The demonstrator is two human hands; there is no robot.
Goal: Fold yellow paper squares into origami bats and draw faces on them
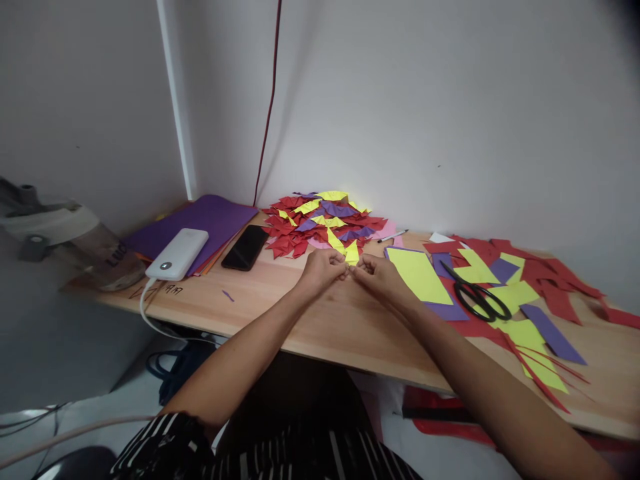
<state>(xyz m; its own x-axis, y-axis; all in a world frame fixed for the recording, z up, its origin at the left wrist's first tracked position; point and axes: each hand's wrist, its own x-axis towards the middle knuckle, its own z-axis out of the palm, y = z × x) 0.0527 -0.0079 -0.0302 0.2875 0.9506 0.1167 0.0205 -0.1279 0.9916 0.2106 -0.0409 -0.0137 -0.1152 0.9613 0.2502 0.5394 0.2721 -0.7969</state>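
A folded piece of yellow paper (353,253) is pinched between my two hands over the middle of the wooden table. My left hand (323,268) has its fingers closed on the paper's left side. On the other side, my right hand (377,270) grips it with thumb and fingers, the fingertips of both hands nearly meeting. The paper's lower part is hidden by my fingers. Just beyond lies a heap of folded red, yellow and purple paper pieces (300,230). To the right of my hands is a stack of yellow and purple paper rectangles (423,273).
Black-handled scissors (483,301) lie on cut paper scraps (560,297) at the right. A pen (393,236) is near the wall. Leftward are a black phone (245,247), a white power bank (179,255) with a cable, purple sheets (225,217) and a clear bottle (107,257).
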